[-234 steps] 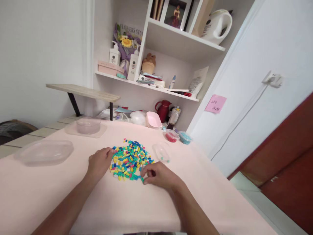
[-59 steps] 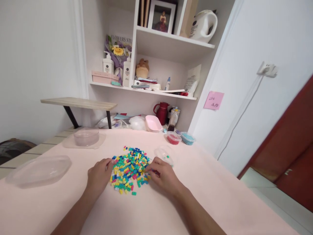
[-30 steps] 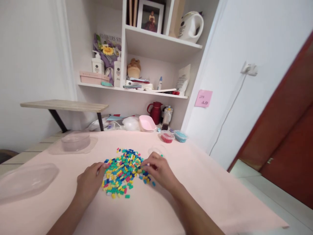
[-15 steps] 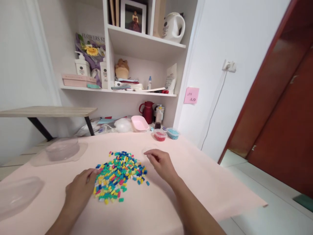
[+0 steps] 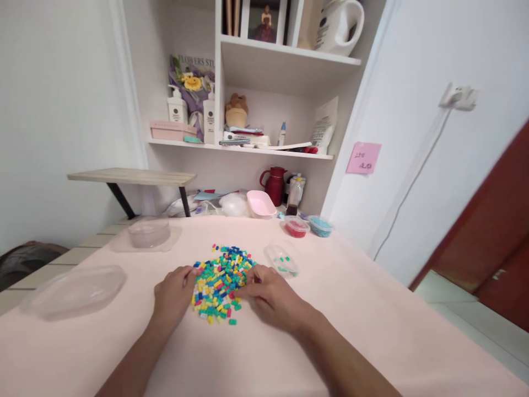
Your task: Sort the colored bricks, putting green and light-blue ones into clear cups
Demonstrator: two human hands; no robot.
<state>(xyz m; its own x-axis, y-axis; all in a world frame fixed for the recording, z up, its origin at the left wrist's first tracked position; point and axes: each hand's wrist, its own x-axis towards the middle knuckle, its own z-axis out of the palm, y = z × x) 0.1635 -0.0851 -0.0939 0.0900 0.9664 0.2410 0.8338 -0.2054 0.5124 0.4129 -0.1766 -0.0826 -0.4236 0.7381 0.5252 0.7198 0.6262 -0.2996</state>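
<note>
A loose pile of small toy bricks [image 5: 221, 281] in green, yellow, blue, pink and white lies on the pink tabletop. At its left edge rests my left hand [image 5: 174, 292], fingers curled together and the thumb tip beside a pink brick; whatever it may hold is hidden. My right hand [image 5: 270, 298] reaches into the pile's right side, thumb and forefinger bent into a pinch among the bricks. What sits between those fingertips cannot be made out. Just beyond the right hand, a clear plastic container [image 5: 281, 258] has several green bricks in it.
A lidded tub of red pieces [image 5: 296, 226] and one of blue pieces [image 5: 320, 226] stand at the back right. Clear plastic containers [image 5: 78, 289] lie to the left. Behind are a pink tray [image 5: 261, 203], a red jug [image 5: 274, 186] and a small raised wooden shelf [image 5: 132, 176].
My right hand has moved from the clear container back to the pile's right side, uncovering the green bricks in the container. My left hand stays at the pile's edge. The view has swung left.
</note>
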